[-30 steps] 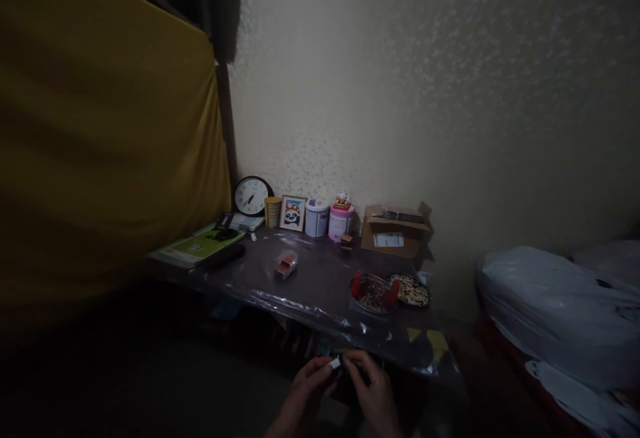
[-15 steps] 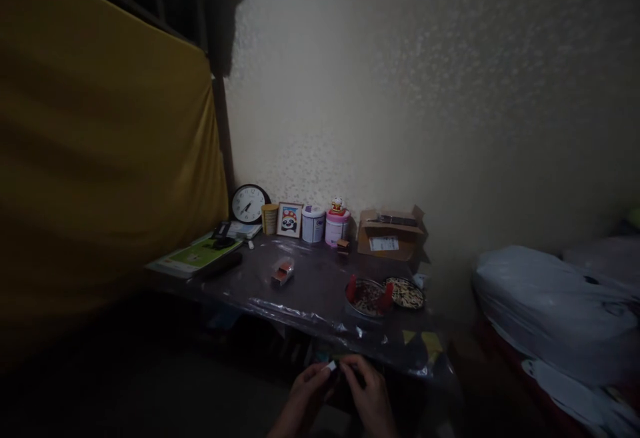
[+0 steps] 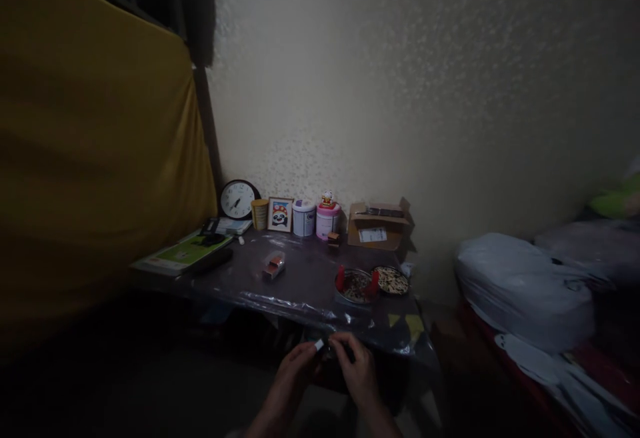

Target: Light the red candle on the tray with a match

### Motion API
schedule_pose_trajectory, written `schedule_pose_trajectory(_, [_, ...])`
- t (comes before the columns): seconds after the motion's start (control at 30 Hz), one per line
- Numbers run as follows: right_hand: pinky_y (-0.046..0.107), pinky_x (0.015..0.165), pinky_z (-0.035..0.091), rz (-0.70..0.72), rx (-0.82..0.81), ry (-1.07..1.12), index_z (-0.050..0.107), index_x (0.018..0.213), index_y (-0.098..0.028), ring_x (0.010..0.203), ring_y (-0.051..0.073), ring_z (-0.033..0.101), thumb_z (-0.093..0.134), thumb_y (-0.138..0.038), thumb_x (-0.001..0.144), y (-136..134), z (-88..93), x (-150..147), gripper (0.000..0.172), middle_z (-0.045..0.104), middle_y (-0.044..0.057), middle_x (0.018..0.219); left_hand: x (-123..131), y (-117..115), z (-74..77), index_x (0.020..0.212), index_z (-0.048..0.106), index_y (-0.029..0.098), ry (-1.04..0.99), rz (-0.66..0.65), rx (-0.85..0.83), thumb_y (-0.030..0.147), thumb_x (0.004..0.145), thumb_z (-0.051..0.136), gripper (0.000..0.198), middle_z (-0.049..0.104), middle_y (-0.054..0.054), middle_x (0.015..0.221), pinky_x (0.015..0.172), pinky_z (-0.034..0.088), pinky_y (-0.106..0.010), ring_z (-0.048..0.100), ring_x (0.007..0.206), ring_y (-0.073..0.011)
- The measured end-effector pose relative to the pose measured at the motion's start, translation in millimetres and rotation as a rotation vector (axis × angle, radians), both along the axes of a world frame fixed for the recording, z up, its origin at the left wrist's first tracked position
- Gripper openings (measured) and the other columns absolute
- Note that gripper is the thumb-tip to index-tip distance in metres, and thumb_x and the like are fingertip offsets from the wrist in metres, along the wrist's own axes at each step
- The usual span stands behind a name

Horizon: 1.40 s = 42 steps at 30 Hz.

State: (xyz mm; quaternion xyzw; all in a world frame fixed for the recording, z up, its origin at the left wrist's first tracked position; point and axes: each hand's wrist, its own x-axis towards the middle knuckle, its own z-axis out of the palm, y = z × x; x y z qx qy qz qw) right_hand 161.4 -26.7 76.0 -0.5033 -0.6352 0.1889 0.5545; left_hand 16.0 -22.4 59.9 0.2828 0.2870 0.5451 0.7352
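Note:
My left hand (image 3: 295, 375) and my right hand (image 3: 356, 373) meet low in the view, just before the front edge of a dark table (image 3: 310, 285) wrapped in clear plastic. Together the closed fingers pinch a small pale box-like thing (image 3: 319, 345), perhaps a matchbox; the dim light hides its details. On the table ahead stand a bowl of small sticks with red handles (image 3: 356, 285) and a second round dish of sticks (image 3: 391, 281). A small reddish box in plastic (image 3: 273, 267) lies mid-table.
Along the wall stand a clock (image 3: 236, 199), a framed panda picture (image 3: 280, 215), two tins (image 3: 315, 219) and an open cardboard box (image 3: 380, 228). Books (image 3: 183, 255) lie at the left. A yellow cloth (image 3: 95, 151) hangs left; white bags (image 3: 520, 285) sit right.
The view has swung slightly right and down, so everything on the table sits further left. My hands keep pinching the small pale thing and have shifted a little left.

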Motion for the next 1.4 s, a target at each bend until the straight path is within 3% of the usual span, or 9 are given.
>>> schedule_pose_trajectory(0.17, [0.024,0.073,0.049,-0.042,0.125,0.023,0.062,0.08,-0.023,0.077,0.016,0.064,0.051,-0.03,0.083,-6,17.8,-7,0.014,0.069,0.002,0.078,-3,-7,19.3,0.078,0.07,0.016,0.015,0.048,-0.012,0.034,0.063,0.071,0.024,0.071,-0.006,0.079,0.079,0.042,-0.032,0.062,0.08,-0.0205])
schedule_pose_trajectory(0.3, [0.026,0.077,0.048,-0.019,0.184,-0.062,0.061,0.083,-0.023,0.082,0.016,0.063,0.047,-0.025,0.086,-8,12.8,-10,0.015,0.068,0.003,0.083,-3,-11,24.8,0.079,0.07,0.015,0.025,0.047,0.007,0.034,0.064,0.07,0.025,0.069,-0.006,0.073,0.073,0.043,-0.031,0.061,0.075,-0.0194])
schedule_pose_trajectory(0.43, [0.026,0.075,0.05,-0.038,0.208,-0.119,0.062,0.081,-0.023,0.08,0.016,0.064,0.047,-0.025,0.085,-8,13.4,-9,0.015,0.068,0.003,0.081,-3,-15,27.7,0.082,0.069,0.015,0.034,0.036,0.072,0.035,0.067,0.067,0.025,0.069,-0.006,0.076,0.077,0.042,-0.032,0.061,0.079,-0.0208])
schedule_pose_trajectory(0.63, [0.03,0.077,0.05,-0.122,0.352,-0.08,0.06,0.085,-0.022,0.084,0.017,0.063,0.047,-0.022,0.087,-30,54.8,-11,0.014,0.068,0.005,0.085,-5,-19,41.5,0.08,0.069,0.016,0.026,0.054,0.073,0.035,0.065,0.068,0.024,0.071,-0.007,0.08,0.081,0.042,-0.033,0.062,0.082,-0.0219])
schedule_pose_trajectory(0.7, [0.03,0.077,0.05,-0.106,0.399,-0.11,0.061,0.088,-0.023,0.084,0.017,0.063,0.047,-0.021,0.086,-36,60.9,-13,0.014,0.068,0.006,0.087,-5,-20,45.0,0.081,0.069,0.016,0.028,0.056,0.098,0.034,0.067,0.067,0.023,0.071,-0.007,0.082,0.083,0.042,-0.033,0.062,0.083,-0.0219])
schedule_pose_trajectory(0.83, [0.03,0.073,0.051,-0.043,0.358,-0.246,0.064,0.084,-0.023,0.078,0.017,0.064,0.044,-0.024,0.087,-22,41.7,-6,0.02,0.069,0.005,0.081,-4,-20,45.4,0.082,0.068,0.016,0.022,0.054,0.091,0.032,0.068,0.066,0.021,0.071,-0.006,0.078,0.077,0.043,-0.03,0.062,0.078,-0.019])
schedule_pose_trajectory(0.97, [0.029,0.071,0.05,-0.189,0.245,-0.162,0.061,0.079,-0.022,0.076,0.018,0.063,0.045,-0.031,0.086,-4,21.2,9,0.02,0.068,0.005,0.077,-5,-19,42.0,0.085,0.068,0.015,0.035,0.05,0.084,0.032,0.07,0.065,0.023,0.07,-0.006,0.075,0.072,0.044,-0.029,0.062,0.075,-0.0192])
schedule_pose_trajectory(1.2, [0.027,0.076,0.049,-0.102,0.258,-0.097,0.059,0.081,-0.022,0.081,0.016,0.064,0.047,-0.024,0.086,-19,31.6,-4,0.013,0.068,0.004,0.082,-4,-19,35.8,0.083,0.068,0.015,0.012,0.043,0.079,0.028,0.071,0.065,0.018,0.07,-0.005,0.075,0.073,0.043,-0.029,0.061,0.074,-0.0176])
schedule_pose_trajectory(1.4, [0.024,0.072,0.052,-0.045,0.335,-0.157,0.06,0.083,-0.023,0.077,0.015,0.065,0.047,-0.02,0.086,-22,21.5,-12,0.013,0.068,0.002,0.08,-2,-20,32.8,0.082,0.068,0.015,0.026,0.074,0.043,0.025,0.069,0.068,0.017,0.07,-0.005,0.077,0.071,0.042,-0.026,0.06,0.073,-0.0151])
